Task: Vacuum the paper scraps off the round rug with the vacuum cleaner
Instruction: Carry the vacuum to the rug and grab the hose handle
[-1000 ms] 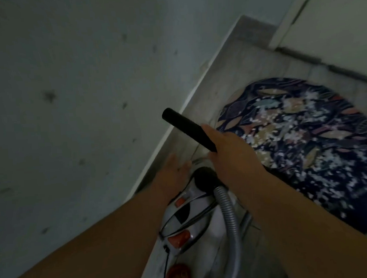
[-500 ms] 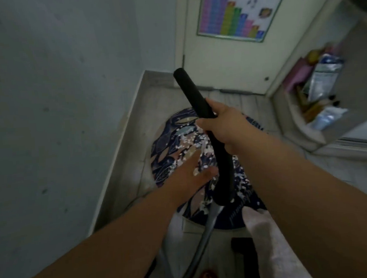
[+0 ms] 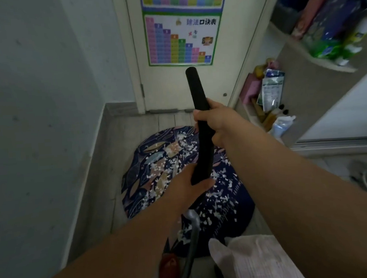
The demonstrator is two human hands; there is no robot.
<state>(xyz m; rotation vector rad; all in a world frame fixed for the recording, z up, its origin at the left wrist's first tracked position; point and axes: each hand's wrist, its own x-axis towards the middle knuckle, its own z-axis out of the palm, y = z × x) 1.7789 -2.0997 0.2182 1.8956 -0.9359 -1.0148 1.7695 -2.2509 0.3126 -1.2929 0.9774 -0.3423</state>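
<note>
A round dark-blue rug [image 3: 135, 180] with a leaf pattern lies on the grey floor ahead of me. White paper scraps [image 3: 175, 158] are strewn over its middle. I hold the vacuum's black tube [image 3: 201, 125] upright above the rug, its open end pointing up toward the door. My right hand [image 3: 218, 121] grips the tube near its middle. My left hand [image 3: 189, 185] grips its lower end. A grey ribbed hose [image 3: 191, 233] runs down from there to the bottom of the view. The vacuum's body is out of sight.
A cream door [image 3: 175, 83] with a coloured chart poster [image 3: 180, 38] closes the far end. The grey wall [image 3: 38, 126] runs along the left. Shelves [image 3: 268, 99] with bottles and packets stand at the right. A pale cloth [image 3: 250, 261] hangs at the bottom right.
My view swung from the vacuum's body by the wall up to the rug and door. The tube rose upright in my right hand, and my left hand came up and took hold of its lower end.
</note>
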